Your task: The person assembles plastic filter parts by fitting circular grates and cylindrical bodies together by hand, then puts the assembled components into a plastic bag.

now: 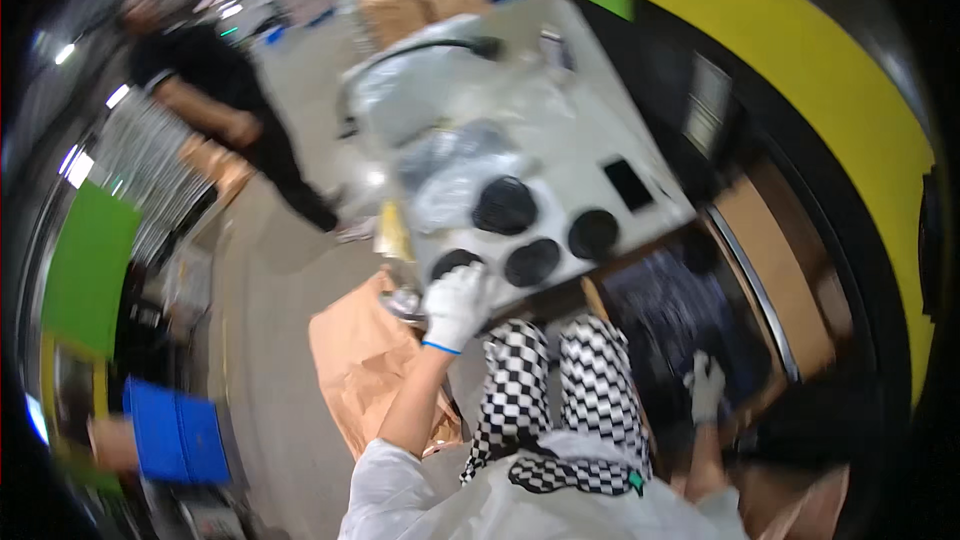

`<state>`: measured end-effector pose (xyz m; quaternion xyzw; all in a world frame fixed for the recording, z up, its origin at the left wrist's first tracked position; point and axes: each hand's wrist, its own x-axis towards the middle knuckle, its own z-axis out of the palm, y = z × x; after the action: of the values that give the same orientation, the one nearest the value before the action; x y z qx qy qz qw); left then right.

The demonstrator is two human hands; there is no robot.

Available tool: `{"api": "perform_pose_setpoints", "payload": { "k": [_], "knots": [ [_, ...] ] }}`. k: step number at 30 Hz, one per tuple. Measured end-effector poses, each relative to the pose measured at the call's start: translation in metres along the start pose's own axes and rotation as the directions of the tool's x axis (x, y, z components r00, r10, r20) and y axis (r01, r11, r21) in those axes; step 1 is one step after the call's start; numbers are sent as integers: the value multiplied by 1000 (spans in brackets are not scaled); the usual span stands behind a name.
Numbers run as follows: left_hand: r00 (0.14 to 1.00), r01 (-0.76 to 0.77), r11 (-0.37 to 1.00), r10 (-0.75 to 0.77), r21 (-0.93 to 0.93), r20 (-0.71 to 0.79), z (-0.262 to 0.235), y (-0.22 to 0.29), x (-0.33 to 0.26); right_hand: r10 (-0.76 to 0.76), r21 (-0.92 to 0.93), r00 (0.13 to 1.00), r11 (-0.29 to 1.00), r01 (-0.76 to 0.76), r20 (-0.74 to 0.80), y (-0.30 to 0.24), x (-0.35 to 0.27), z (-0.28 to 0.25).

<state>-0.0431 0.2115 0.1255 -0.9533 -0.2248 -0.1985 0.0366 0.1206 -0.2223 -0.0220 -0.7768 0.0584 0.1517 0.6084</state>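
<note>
My left hand (457, 308), in a white glove with a blue cuff edge, is at the near left corner of a white table (590, 110). Its fingers are closed on the near edge of a flat black disc (458, 260) and hide part of it. Beside that disc lie more round black pieces: a larger one (504, 206), one in the middle (532, 262) and one to the right (594, 234). Lower right, my gloved right hand (705, 388) reaches over an open cardboard box with dark, shiny contents (665, 305). Its fingers look apart, with nothing visible between them; blur softens the detail.
Clear plastic bags (455, 165), a black hose (430, 48) and a dark phone-like slab (628, 184) lie on the table. A brown paper bag (365, 360) stands left of my legs. Yellow and black machinery (800, 50) curves along the right. A person (215, 90) walks at far left, near a blue bin (180, 432).
</note>
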Motion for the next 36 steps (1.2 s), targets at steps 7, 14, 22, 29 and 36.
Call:
{"api": "perform_pose_setpoints", "payload": {
  "k": [7,14,22,29,36],
  "knots": [
    [977,-69,933,-9,-352,-214,-32,62,-1,123,-269,973,947,-174,-198,42,1,-52],
    [988,-155,851,132,-502,-82,-13,111,-26,-69,-718,986,693,-64,-154,21,-19,-38],
    [971,-181,875,232,-449,61,-23,134,-52,242,-925,967,379,-18,80,48,5,11],
    [877,-349,766,470,-540,101,-14,174,-55,7,-696,997,716,45,72,41,18,0],
    [625,-710,621,773,-332,109,22,228,-44,-63,228,929,973,-24,364,-77,-21,7]
  ]
}}
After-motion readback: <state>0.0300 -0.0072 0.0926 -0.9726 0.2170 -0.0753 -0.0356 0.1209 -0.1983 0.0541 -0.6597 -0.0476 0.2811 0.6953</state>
